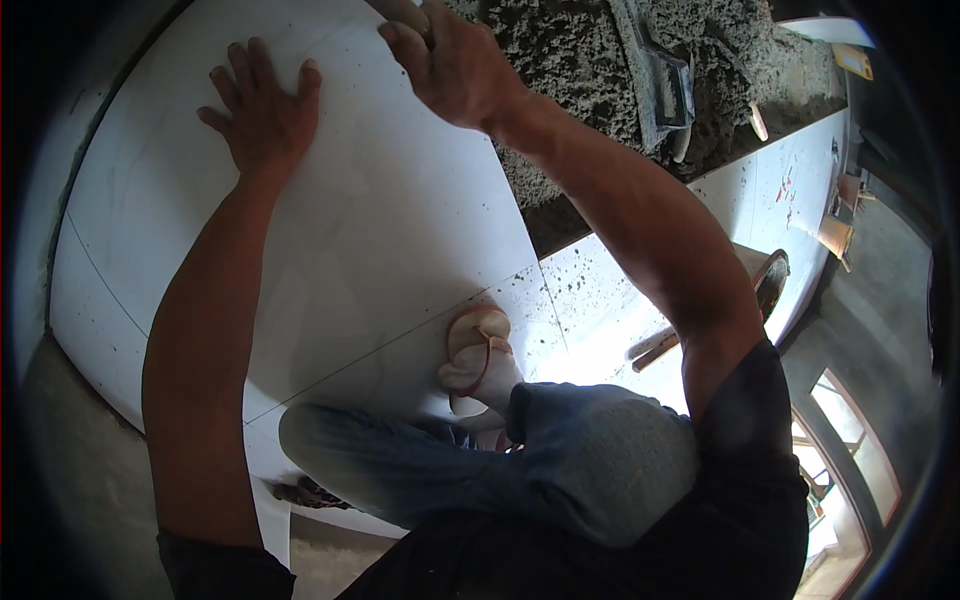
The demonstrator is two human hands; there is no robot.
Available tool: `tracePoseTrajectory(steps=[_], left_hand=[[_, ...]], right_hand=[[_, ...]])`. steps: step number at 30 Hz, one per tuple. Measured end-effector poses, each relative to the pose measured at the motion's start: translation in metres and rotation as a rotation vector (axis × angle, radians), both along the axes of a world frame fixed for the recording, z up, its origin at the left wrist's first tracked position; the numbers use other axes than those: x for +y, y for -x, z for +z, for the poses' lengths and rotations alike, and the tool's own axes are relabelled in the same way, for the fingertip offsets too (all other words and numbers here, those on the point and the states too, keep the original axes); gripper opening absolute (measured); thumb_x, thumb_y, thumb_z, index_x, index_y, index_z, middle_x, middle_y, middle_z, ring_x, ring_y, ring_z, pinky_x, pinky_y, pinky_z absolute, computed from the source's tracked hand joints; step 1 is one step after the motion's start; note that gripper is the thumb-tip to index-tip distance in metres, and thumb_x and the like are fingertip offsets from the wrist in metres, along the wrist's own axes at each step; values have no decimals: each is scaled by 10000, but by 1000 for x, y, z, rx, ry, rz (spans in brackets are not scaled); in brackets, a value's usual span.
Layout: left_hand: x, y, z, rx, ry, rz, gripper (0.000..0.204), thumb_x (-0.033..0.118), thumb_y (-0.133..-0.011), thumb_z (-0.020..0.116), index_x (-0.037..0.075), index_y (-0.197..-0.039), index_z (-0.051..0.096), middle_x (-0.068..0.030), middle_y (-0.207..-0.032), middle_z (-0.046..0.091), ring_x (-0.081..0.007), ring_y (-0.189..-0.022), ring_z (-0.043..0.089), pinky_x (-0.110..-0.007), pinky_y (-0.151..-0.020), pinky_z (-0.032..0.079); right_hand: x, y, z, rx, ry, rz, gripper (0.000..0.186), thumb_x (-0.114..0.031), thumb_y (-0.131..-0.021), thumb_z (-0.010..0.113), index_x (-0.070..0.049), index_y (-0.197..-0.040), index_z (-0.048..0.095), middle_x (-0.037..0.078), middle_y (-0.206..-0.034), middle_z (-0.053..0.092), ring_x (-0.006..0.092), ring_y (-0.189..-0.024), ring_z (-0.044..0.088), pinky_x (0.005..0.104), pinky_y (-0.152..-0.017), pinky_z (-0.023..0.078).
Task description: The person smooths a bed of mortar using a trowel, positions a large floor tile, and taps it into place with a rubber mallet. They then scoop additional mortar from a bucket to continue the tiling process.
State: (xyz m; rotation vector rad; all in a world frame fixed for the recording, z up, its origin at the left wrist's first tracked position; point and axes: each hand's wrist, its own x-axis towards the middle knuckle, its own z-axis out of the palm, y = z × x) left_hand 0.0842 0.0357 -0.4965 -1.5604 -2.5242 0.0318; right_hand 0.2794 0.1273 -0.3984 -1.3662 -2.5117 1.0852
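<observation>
My left hand (260, 115) lies with fingers spread on a large white tile (370, 220) at the upper left. My right hand (460, 70) is closed round a dull brownish tool (400, 14) at the tile's upper edge; most of the tool is out of view, so I cannot tell its kind. Beside the tile, to the right of my right hand, is rough wet grey mortar (555, 45), with a metal trowel (665, 90) lying on it.
My sandalled foot (470, 355) rests on speckled white tiles (575, 290) below the mortar. At the right lie a wooden-handled tool (655, 350) by a dark rounded object (768, 285) and small items (835, 235). A wall borders the left; a bright opening (840, 410) is at lower right.
</observation>
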Motion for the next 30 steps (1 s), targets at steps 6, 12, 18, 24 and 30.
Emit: tracePoseTrajectory(steps=[6, 12, 18, 24, 30], left_hand=[[-21, -15, 3, -38, 33, -26, 766, 568, -921, 343, 31, -1457, 239, -140, -1524, 215, -364, -1394, 192, -655, -1026, 226], [-52, -34, 2, -94, -35, -47, 758, 532, -924, 344, 21, -1468, 209, -157, -1535, 184, -364, -1409, 170, -663, -1047, 186], [-70, -44, 2, -104, 8, -14, 749, 508, -927, 338, 18, -1473, 188, -155, -1539, 179, -370, -1418, 147, -683, -1048, 151], [-86, -60, 5, -88, 42, 2, 732, 480, -933, 328, 17, -1476, 168, -155, -1542, 164, -369, -1417, 143, -691, -1041, 150], [-100, -71, 7, -85, 81, 36, 707, 442, -935, 317, 8, -1472, 167, -166, -1537, 153, -387, -1413, 141, -704, -1021, 150]], right_hand=[[-11, -14, 14, -26, 101, 4, 490, -440, -958, 461, 46, -926, 517, 259, -727, 630, 429, -720, 645, 472, -671, 522], [-42, -51, 0, -13, 44, 76, 472, -447, -977, 427, 19, -935, 487, 194, -581, 586, 354, -518, 619, 443, -497, 508], [-69, -82, 6, 109, 137, 50, 491, -456, -955, 462, 34, -950, 505, 259, -681, 617, 438, -653, 633, 501, -602, 510], [-77, -86, 19, -29, 107, 133, 482, -451, -961, 454, 28, -921, 494, 240, -646, 608, 428, -629, 629, 489, -585, 508], [-92, -95, 6, 44, 58, 157, 405, -400, -960, 493, 3, -926, 486, 203, -597, 581, 390, -523, 595, 470, -499, 478]])
